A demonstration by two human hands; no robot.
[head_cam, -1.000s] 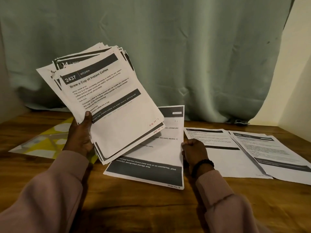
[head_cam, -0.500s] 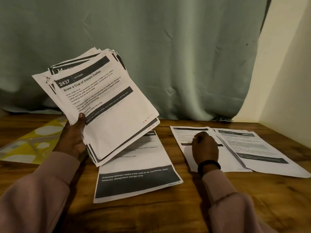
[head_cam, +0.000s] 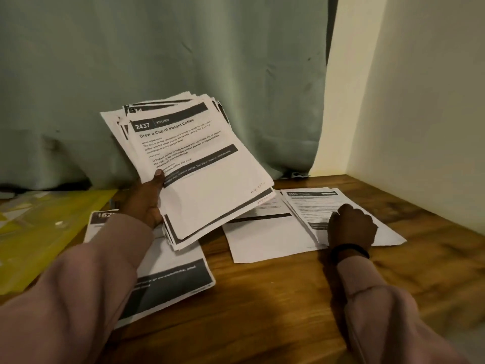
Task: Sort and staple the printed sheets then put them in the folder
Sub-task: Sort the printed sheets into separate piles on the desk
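Note:
My left hand point(head_cam: 143, 203) holds a fanned stack of printed sheets point(head_cam: 199, 169) up off the table, thumb on the top page headed "2437 Brew a Cup of Instant Coffee". My right hand point(head_cam: 351, 227), fingers curled, rests on the left edge of the rightmost pile of sheets point(head_cam: 312, 203) on the wooden table point(head_cam: 288, 298); whether it grips a sheet is not visible. A single sheet point(head_cam: 262, 240) lies just left of that pile. Another printed sheet point(head_cam: 173, 282) lies under my left forearm. The yellow folder point(head_cam: 52, 222) lies flat at the far left.
A green curtain point(head_cam: 183, 61) hangs along the table's back edge. A cream wall point(head_cam: 420, 101) closes off the right side, forming a corner. Bare wood shows in front of the sheets.
My right hand has moved right from the middle sheet onto the rightmost pile. The held stack has come lower and further right, over the middle sheet. The view has swung right.

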